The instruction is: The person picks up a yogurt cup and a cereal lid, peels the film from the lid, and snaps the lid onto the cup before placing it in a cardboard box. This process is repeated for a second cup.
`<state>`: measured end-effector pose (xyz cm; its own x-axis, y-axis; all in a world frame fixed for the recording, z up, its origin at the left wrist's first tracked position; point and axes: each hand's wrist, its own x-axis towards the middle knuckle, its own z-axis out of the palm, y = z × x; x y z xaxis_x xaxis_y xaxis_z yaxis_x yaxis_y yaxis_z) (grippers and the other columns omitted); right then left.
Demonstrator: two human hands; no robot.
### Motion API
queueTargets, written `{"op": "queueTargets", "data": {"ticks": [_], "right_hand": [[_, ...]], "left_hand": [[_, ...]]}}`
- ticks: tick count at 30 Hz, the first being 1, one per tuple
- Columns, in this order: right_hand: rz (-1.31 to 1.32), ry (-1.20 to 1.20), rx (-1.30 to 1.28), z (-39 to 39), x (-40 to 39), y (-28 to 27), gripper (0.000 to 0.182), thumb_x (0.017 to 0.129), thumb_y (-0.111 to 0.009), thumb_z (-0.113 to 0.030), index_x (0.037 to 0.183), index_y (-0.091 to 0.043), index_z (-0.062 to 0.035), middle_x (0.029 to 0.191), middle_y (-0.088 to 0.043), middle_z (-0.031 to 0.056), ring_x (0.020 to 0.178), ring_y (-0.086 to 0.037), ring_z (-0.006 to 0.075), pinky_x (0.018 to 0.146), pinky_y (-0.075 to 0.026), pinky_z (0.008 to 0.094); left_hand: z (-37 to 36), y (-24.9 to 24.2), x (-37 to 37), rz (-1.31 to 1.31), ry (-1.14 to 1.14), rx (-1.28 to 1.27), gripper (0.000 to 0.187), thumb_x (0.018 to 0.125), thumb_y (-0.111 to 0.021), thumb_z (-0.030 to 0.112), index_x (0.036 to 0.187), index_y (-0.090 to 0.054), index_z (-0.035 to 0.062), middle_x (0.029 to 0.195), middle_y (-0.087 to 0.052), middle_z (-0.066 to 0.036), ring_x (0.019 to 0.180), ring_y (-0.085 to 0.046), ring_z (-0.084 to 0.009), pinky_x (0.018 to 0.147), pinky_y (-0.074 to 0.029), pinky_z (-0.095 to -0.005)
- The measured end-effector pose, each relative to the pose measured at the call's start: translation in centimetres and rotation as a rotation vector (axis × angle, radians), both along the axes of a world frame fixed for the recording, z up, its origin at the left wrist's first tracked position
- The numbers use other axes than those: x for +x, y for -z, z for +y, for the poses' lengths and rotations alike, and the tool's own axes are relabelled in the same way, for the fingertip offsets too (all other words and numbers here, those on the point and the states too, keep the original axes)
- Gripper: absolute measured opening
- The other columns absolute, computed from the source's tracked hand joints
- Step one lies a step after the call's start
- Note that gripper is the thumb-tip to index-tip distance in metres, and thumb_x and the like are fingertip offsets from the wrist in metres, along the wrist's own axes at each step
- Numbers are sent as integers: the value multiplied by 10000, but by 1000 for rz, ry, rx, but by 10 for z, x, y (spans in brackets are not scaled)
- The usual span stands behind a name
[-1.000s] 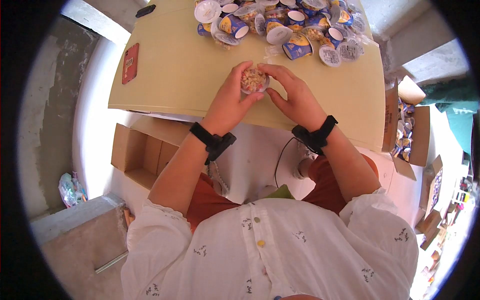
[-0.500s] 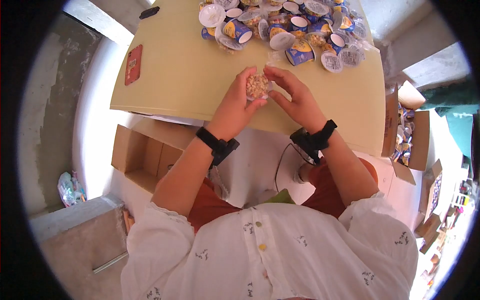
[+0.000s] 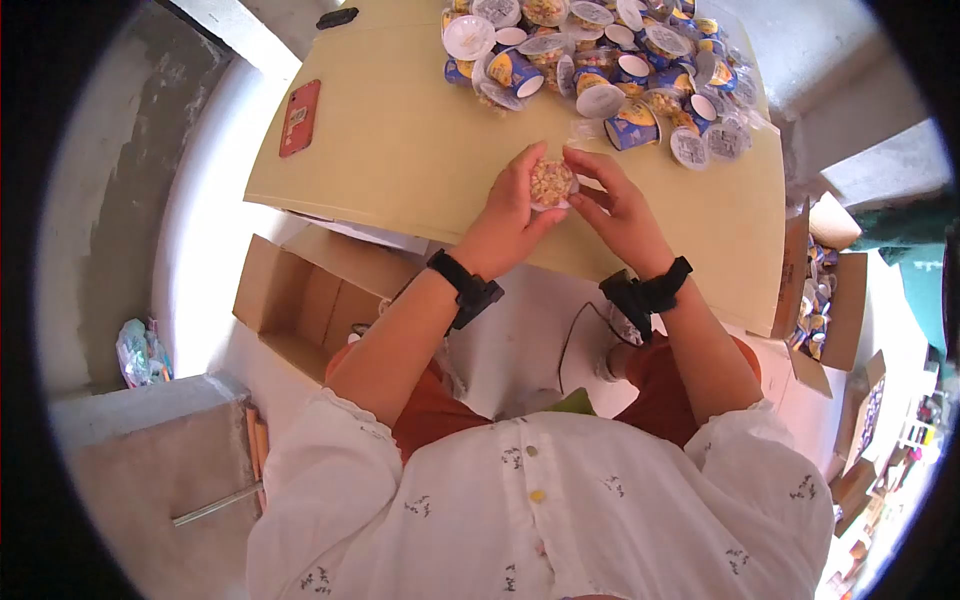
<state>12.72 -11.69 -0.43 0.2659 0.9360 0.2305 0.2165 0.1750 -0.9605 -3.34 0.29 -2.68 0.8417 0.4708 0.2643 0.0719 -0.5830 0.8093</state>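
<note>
A small clear cup of nut-like or cereal-like pieces (image 3: 551,183) is between my hands, over the front part of the table. My left hand (image 3: 512,215) is closed round its left side, thumb along the near edge. At the right rim, my right hand (image 3: 622,212) has its thumb and fingertips brought together against the cup. Whether they pinch a lid or film there is too small to tell. Beyond my hands lies a heap of clear snack cups and blue paper cups (image 3: 632,128), several tipped on their sides.
A red phone (image 3: 300,118) lies at the table's left, with a black object (image 3: 337,18) farther back. Below the left edge stands an open cardboard box (image 3: 290,300). Another box (image 3: 848,310) with cups stands at the right. The yellowish tabletop (image 3: 400,150) ends just before me.
The view has shifted, so everything sits farther right and lower. My right thumb and fingers have closed in on the cup's right rim. The left hand still holds the cup.
</note>
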Motion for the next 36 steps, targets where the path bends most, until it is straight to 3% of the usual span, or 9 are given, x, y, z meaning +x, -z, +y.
{"op": "queueTargets", "data": {"ticks": [3,8,11,20,23,27,30,32,36], "right_hand": [[-71,22,43,0,-1,3,520,927,-617,17,1422,-489,-78,1389,-520,102,1303,-515,243,1068,-462,359],[-117,26,-24,-4,1,0,482,948,-606,-14,1415,-506,-73,1379,-525,118,1297,-518,248,1069,-454,354],[-76,-24,-40,-2,2,0,481,957,-602,-30,1423,-493,-69,1364,-528,118,1279,-528,245,1074,-446,355],[-40,-71,-58,-2,3,2,500,954,-607,-28,1435,-479,-77,1314,-527,101,1246,-533,232,1083,-441,357],[-127,-28,-32,-6,-1,-2,513,941,-639,-55,1431,-486,-74,1301,-535,111,1199,-565,244,1022,-482,355],[-282,78,-58,-13,-11,-3,548,922,-685,-110,1433,-489,-82,1255,-557,130,1107,-606,259,909,-517,348],[-267,106,-27,-9,-13,-5,558,922,-691,-131,1439,-484,-90,1221,-573,140,1072,-614,258,870,-526,349],[-231,95,-20,-5,-13,-3,557,927,-687,-135,1442,-479,-93,1204,-580,142,1063,-613,257,864,-530,352],[-184,34,-97,-1,-11,4,556,944,-664,-137,1460,-460,-115,1209,-578,147,1046,-614,261,860,-530,354]], "left_hand": [[-2,-5,-1,18,-19,23,842,925,-675,139,1552,-119,48,1548,-276,-198,1395,-370,-306,1151,-324,-406],[-4,-7,4,-146,32,-260,932,929,-681,155,1574,-16,63,1577,-230,-202,1410,-349,-293,1137,-358,-391],[-2,-1,7,-154,-7,-254,956,868,-730,133,1558,-77,21,1519,-338,-247,1378,-404,-361,1131,-356,-425],[3,11,7,-173,28,-279,924,876,-724,149,1557,-110,31,1520,-344,-235,1400,-379,-352,1156,-322,-422],[11,-5,-3,-54,25,-205,885,937,-666,210,1575,-67,79,1593,-207,-173,1466,-266,-288,1187,-269,-405],[29,-24,-24,109,80,-158,870,925,-677,258,1570,-122,73,1598,-210,-177,1486,-230,-264,1201,-231,-407],[25,-25,-25,93,77,-286,845,916,-702,271,1552,-185,66,1538,-327,-173,1442,-320,-240,1170,-292,-386],[17,-25,-17,109,81,-540,806,919,-709,293,1525,-231,62,1452,-433,-154,1360,-428,-233,1122,-360,-358],[18,-12,-14,59,66,-494,767,919,-717,315,1494,-280,56,1372,-502,-130,1278,-500,-222,1076,-409,-347]]}}
